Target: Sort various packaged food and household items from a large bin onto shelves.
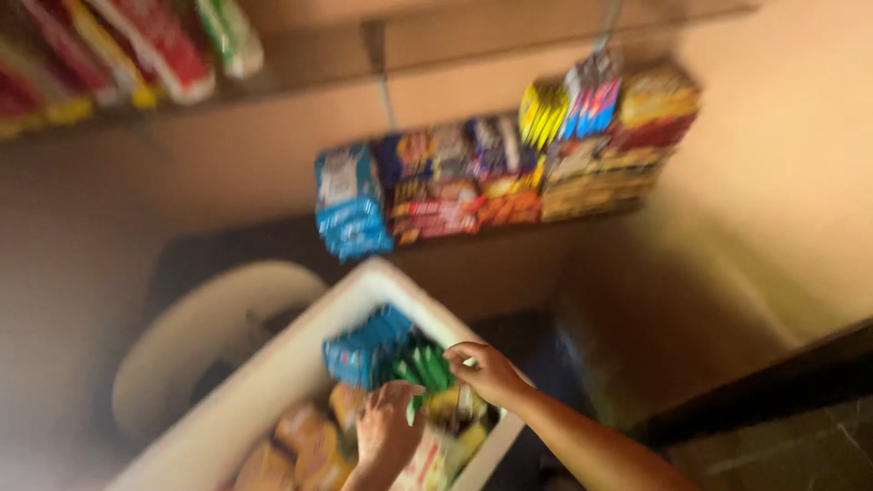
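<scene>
The picture is blurred by motion. My left hand point(386, 427) and my right hand point(486, 368) reach into a white box point(273, 373) full of snack packets. Between the two hands is a bunch of green packets point(420, 366), with blue packets point(368, 345) just to the left of it. My right hand touches the green bunch from the right, fingers curled. My left hand rests below the bunch, fingers pointing up at it. Whether either hand grips the packets is too blurred to tell. Yellow and orange packets point(305, 450) lie lower in the box.
A shelf on the wall carries rows of coloured snack packets point(509, 177), with more hanging at the top left point(118, 50). A white round plastic object point(200, 336) stands left of the box. A dark counter edge point(773, 400) runs at the lower right.
</scene>
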